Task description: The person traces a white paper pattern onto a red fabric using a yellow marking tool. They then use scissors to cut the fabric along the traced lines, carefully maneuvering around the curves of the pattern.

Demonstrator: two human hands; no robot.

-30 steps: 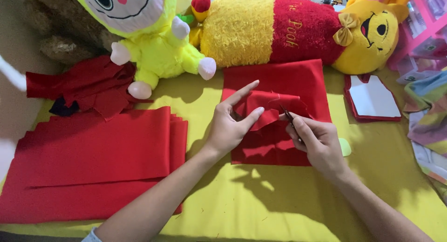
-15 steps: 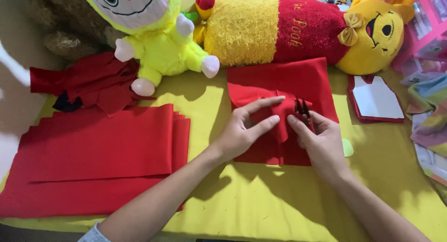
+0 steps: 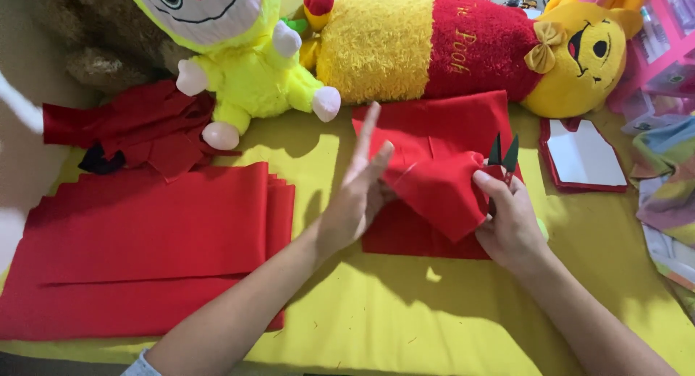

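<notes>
Right of the frame's centre, the right hand (image 3: 510,227) is closed around a pair of small dark thread snips (image 3: 502,159) and, under the thumb, pinches the edge of a raised piece of red felt-like cloth (image 3: 438,188). The two pointed blades stand up above the knuckles, spread in a narrow V, just clear of the cloth's upper right corner. Left of it, near mid-frame, the left hand (image 3: 358,202) is open, its fingers straight and pointing toward the top of the frame; its palm side leans against the left side of the lifted cloth, though I cannot tell whether it grips it. The raised piece hangs over a flat stack of red cloth squares (image 3: 441,123) lying on the yellow sheet (image 3: 405,318).

Judging by this, the step in hand is trimming or snipping the lifted red piece: the cloth is held up and the blades are parted but not yet on it. The next move seems to call for steadying the cloth with the open hand and bringing the blades down to the edge without catching the layers below.

Further out, a wide pile of folded red cloth (image 3: 145,253) fills the lower left, with crumpled red scraps (image 3: 137,126) above it. Along the top lie a yellow-green plush doll (image 3: 239,79) and a long yellow and red plush bolster (image 3: 463,47). A red-edged white card shape (image 3: 583,155) sits at right.
</notes>
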